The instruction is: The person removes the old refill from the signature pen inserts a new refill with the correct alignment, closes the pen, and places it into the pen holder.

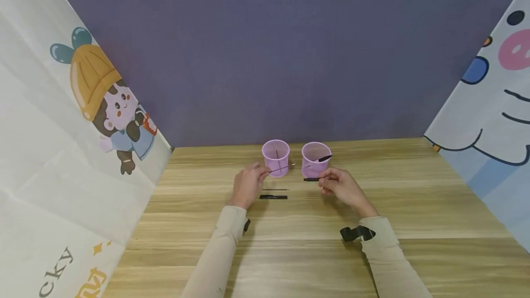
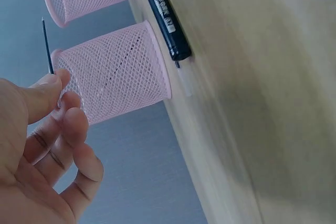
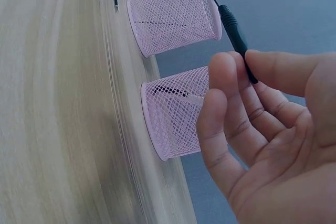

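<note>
Thin dark refill (image 1: 279,169) sits by one end in the left grip (image 1: 249,183), pinched between thumb and fingertips, its pale tip pointing toward the right grip (image 1: 342,188). That right grip pinches a black pen barrel (image 1: 311,179) with a ribbed front, aimed leftward; in the head view barrel and refill are near each other but apart. Just beyond the left grip stands a pink mesh cup (image 1: 272,163) with a slender dark rod inside. Just beyond the right grip stands a second mesh cup (image 3: 173,129), holding a pen piece (image 1: 325,158) with black and pale parts. Between the grips, closer to the left one, a second refill (image 1: 275,189) and a black pen part (image 1: 273,197) with white lettering lie side by side on the desk (image 1: 290,252). Farther out, past the cups, rises a dark purple-grey panel (image 1: 265,59).
</note>
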The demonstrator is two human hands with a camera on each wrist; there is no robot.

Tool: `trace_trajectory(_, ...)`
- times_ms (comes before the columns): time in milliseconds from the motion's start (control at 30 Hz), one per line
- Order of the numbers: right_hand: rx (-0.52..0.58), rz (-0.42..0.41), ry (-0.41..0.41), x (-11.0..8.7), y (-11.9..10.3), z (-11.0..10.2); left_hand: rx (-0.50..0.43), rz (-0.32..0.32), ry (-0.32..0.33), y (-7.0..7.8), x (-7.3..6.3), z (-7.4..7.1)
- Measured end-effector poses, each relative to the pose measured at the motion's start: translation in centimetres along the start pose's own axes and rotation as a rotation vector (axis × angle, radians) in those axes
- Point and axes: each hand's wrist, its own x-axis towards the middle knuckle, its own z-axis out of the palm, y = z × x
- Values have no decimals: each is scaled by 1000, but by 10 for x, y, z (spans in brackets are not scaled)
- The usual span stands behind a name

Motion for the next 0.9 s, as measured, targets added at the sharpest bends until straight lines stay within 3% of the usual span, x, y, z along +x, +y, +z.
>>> trace_trajectory(367, 3, 9, 8, -1, -1, 0, 23, 1, -26, -1, -9, 8)
trace_trajectory(900, -6, 0, 17, 1, 2, -2, -5, 48, -29, -5, -11, 8)
